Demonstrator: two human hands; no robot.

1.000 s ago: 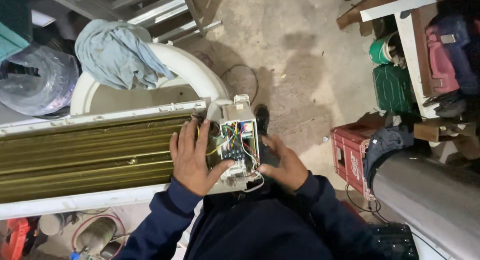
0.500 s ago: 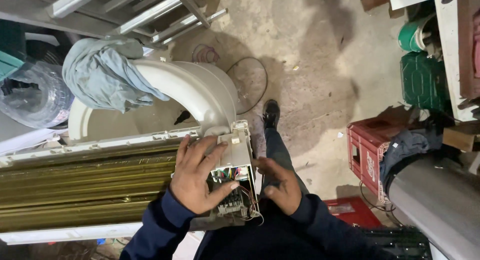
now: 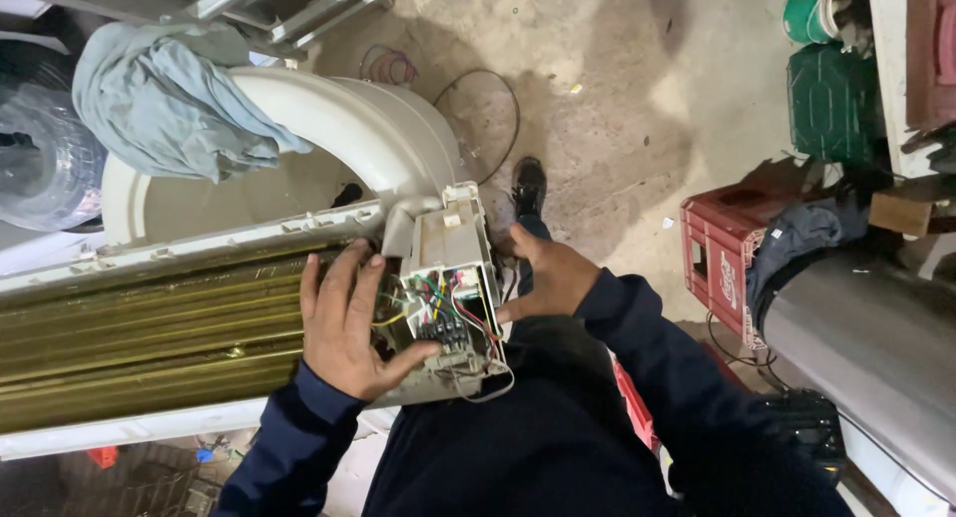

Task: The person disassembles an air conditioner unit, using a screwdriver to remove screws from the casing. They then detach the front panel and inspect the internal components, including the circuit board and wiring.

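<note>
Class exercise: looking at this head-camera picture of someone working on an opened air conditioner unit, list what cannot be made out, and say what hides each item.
1. Head view: the left hand covers part of the wiring box.
2. The right hand fingers go behind the box's side; contact unseen.
3. The gold fins are cut off by the left edge.
4. Wire ends are too small to trace.

A dusty concrete floor (image 3: 637, 89) carries everything. At twelve o'clock lies a loop of black cable (image 3: 488, 109); at three o'clock stands a red plastic crate (image 3: 717, 268); at one o'clock a green crate (image 3: 832, 99); at eleven o'clock, a white plastic tub (image 3: 358, 129).
</note>
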